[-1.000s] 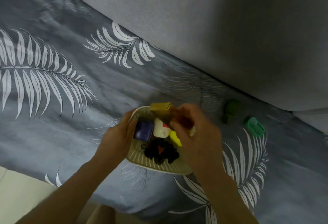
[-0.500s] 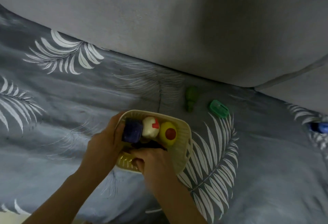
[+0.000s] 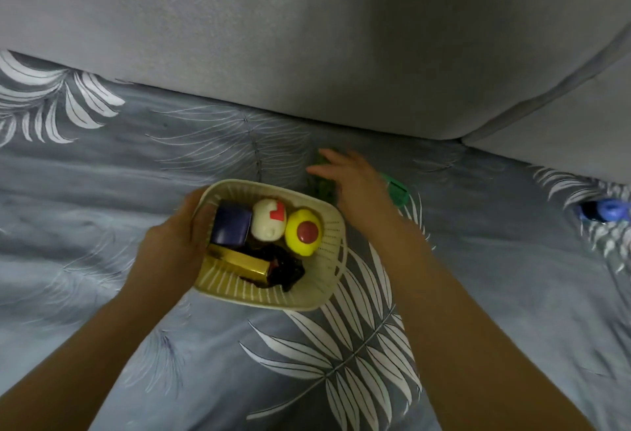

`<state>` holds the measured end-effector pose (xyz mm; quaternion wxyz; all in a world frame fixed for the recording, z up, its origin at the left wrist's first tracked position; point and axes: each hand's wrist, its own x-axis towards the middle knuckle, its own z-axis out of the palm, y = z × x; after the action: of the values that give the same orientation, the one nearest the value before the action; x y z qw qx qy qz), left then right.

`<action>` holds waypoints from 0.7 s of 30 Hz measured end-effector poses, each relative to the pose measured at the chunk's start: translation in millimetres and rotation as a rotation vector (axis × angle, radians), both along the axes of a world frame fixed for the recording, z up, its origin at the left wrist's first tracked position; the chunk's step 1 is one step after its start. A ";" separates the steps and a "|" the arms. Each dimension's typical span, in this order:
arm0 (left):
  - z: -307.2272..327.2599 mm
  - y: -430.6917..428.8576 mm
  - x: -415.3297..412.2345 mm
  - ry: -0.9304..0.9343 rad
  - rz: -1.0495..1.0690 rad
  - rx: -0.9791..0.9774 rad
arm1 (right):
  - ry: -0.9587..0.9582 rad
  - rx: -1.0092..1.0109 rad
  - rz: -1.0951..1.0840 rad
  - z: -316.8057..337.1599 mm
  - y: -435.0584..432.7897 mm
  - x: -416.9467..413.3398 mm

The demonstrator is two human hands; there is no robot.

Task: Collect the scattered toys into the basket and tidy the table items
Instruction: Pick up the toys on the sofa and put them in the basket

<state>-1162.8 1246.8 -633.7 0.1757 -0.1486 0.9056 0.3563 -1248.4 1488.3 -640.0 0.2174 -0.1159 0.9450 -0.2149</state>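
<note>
A cream slotted basket (image 3: pixel 327 280) rests on the grey leaf-print sheet. My left hand (image 3: pixel 172 243) grips its left rim. Inside lie a dark blue block (image 3: pixel 231 227), a white ball with a red mark (image 3: pixel 269 219), a yellow ball with a red dot (image 3: pixel 303 232), a gold bar (image 3: pixel 239 261) and a black toy (image 3: pixel 285 268). My right hand (image 3: pixel 355 185) hovers open just beyond the basket, over a dark green toy (image 3: pixel 322 188) that it partly hides. A bright green toy (image 3: pixel 397 191) lies right of that hand.
A blue toy (image 3: pixel 604 210) lies at the far right on the sheet (image 3: pixel 102 191). A grey cushioned backrest (image 3: pixel 307 38) rises directly behind the toys. Open sheet stretches to the left and toward me.
My right hand has left the basket, leaving the gold bar inside, and reached forward to the green toys. My left hand has stayed on the basket rim.
</note>
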 end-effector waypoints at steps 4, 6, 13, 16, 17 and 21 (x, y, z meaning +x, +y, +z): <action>-9.8 -5.2 1.2 -0.037 0.022 0.005 | -0.029 0.118 0.147 -29.2 1.5 -13.6; -11.8 -5.8 -0.4 -0.054 0.037 -0.001 | 0.027 0.128 0.157 -40.2 0.5 -15.5; -7.0 -9.0 -6.5 -0.336 0.293 0.487 | 0.031 -0.087 -0.134 -39.1 3.0 -15.9; 14.6 -0.3 -5.5 -0.365 0.270 0.547 | 0.153 -0.306 -0.328 7.3 10.4 3.3; 20.9 3.1 -4.3 -0.355 0.273 0.544 | 0.137 -0.394 -0.397 25.1 11.1 14.2; 61.2 14.7 11.3 -0.331 0.252 0.495 | 0.095 -0.528 -0.360 92.5 18.9 75.9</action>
<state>-1151.5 1261.6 -572.5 0.3060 -0.2682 0.7249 0.5558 -1172.4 1507.1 -547.5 0.0940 -0.0091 0.8710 -0.4820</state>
